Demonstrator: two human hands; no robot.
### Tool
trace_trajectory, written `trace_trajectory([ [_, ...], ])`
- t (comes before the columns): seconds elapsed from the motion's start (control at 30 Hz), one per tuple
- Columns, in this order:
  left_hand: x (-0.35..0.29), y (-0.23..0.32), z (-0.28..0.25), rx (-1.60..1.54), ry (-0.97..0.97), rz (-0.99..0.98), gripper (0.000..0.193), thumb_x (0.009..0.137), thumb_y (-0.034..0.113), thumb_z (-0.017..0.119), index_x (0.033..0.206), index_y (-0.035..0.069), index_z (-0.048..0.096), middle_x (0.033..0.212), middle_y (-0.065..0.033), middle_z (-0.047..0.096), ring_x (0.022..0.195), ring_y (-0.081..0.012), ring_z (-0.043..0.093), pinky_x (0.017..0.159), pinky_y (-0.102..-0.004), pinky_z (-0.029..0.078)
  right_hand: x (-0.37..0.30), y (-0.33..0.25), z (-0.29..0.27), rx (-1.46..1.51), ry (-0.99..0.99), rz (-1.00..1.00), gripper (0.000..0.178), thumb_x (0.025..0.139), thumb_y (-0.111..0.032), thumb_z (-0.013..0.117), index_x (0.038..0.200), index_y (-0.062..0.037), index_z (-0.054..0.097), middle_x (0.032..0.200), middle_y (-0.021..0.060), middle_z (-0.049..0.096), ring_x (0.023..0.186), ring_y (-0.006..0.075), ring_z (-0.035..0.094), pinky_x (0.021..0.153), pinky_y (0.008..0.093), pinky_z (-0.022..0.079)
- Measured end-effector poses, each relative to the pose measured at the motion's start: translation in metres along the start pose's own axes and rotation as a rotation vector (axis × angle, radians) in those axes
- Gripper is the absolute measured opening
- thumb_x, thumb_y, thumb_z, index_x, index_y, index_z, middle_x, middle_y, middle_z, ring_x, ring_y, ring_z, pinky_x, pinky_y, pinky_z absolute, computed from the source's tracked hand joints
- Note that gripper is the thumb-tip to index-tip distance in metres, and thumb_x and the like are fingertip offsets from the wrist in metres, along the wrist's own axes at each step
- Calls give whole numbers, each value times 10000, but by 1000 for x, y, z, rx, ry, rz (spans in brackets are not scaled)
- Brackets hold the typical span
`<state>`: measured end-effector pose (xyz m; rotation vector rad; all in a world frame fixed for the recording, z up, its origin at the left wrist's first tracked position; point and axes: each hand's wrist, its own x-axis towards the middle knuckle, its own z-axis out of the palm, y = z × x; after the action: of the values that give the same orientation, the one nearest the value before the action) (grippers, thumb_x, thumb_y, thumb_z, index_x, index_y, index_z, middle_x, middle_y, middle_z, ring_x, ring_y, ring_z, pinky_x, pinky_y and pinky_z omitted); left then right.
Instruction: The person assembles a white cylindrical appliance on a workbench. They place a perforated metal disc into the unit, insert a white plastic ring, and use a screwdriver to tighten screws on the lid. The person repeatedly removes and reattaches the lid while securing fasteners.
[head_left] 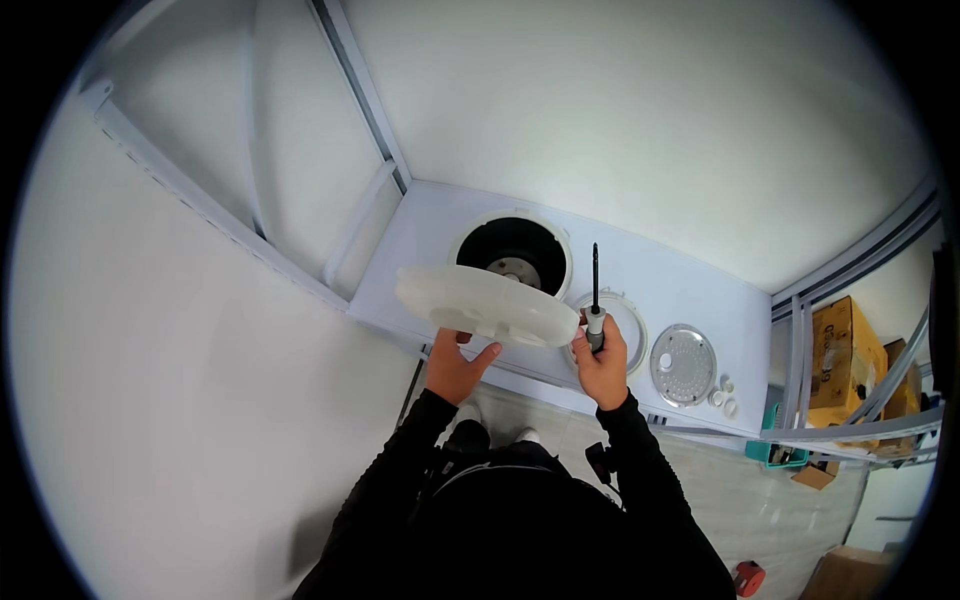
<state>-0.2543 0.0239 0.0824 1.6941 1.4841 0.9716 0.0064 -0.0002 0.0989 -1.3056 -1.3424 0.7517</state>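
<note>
A round, off-white plastic lid (480,303) is held up, tilted, in front of a rice cooker body (464,236). My left hand (456,368) grips its near lower edge, with the thumb showing and some fingers hidden behind it. My right hand (604,368) is closed around the handle of a screwdriver (596,325), whose dark shaft points up and away from me. The fingers of that hand are close to the lid's right edge; whether they touch it I cannot tell. Inside the cooker body, dark walls surround a metal heating plate (514,268), partly covered by the lid.
A white ring (640,335) lies on the white table (690,282), beside a perforated metal disc (684,366) and several small white round parts (729,408). Metal frame posts (365,90) rise at the table's ends. Cardboard boxes (842,350) and a teal crate (775,452) stand at the right.
</note>
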Motion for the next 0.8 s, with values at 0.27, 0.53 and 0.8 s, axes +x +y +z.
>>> trace_trajectory([
  [0.27, 4, -19, -2, 148, -248, -52, 448, 887, 347, 782, 1105, -20, 647, 882, -125, 710, 797, -243, 697, 739, -357, 544, -52, -13, 12, 105, 122, 106, 366, 940, -47, 669, 1287, -11, 557, 915, 10, 615, 768, 89, 515, 706, 260, 447],
  [0.53, 34, -41, -12, 19, -449, 99, 359, 924, 333, 745, 967, -21, 701, 885, -136, 748, 791, -235, 718, 721, -343, 552, -116, -28, 52, -21, 270, 187, 530, 845, 17, 597, 1368, -7, 520, 996, 36, 641, 764, 100, 521, 711, 259, 454],
  [0.8, 44, -53, -22, -200, -738, 184, 328, 966, 255, 712, 1135, -25, 678, 981, -132, 746, 841, -189, 725, 765, -306, 565, -167, -41, 114, -107, 199, 320, 561, 839, -52, 638, 1383, 38, 536, 940, 138, 707, 833, 227, 680, 804, 344, 542],
])
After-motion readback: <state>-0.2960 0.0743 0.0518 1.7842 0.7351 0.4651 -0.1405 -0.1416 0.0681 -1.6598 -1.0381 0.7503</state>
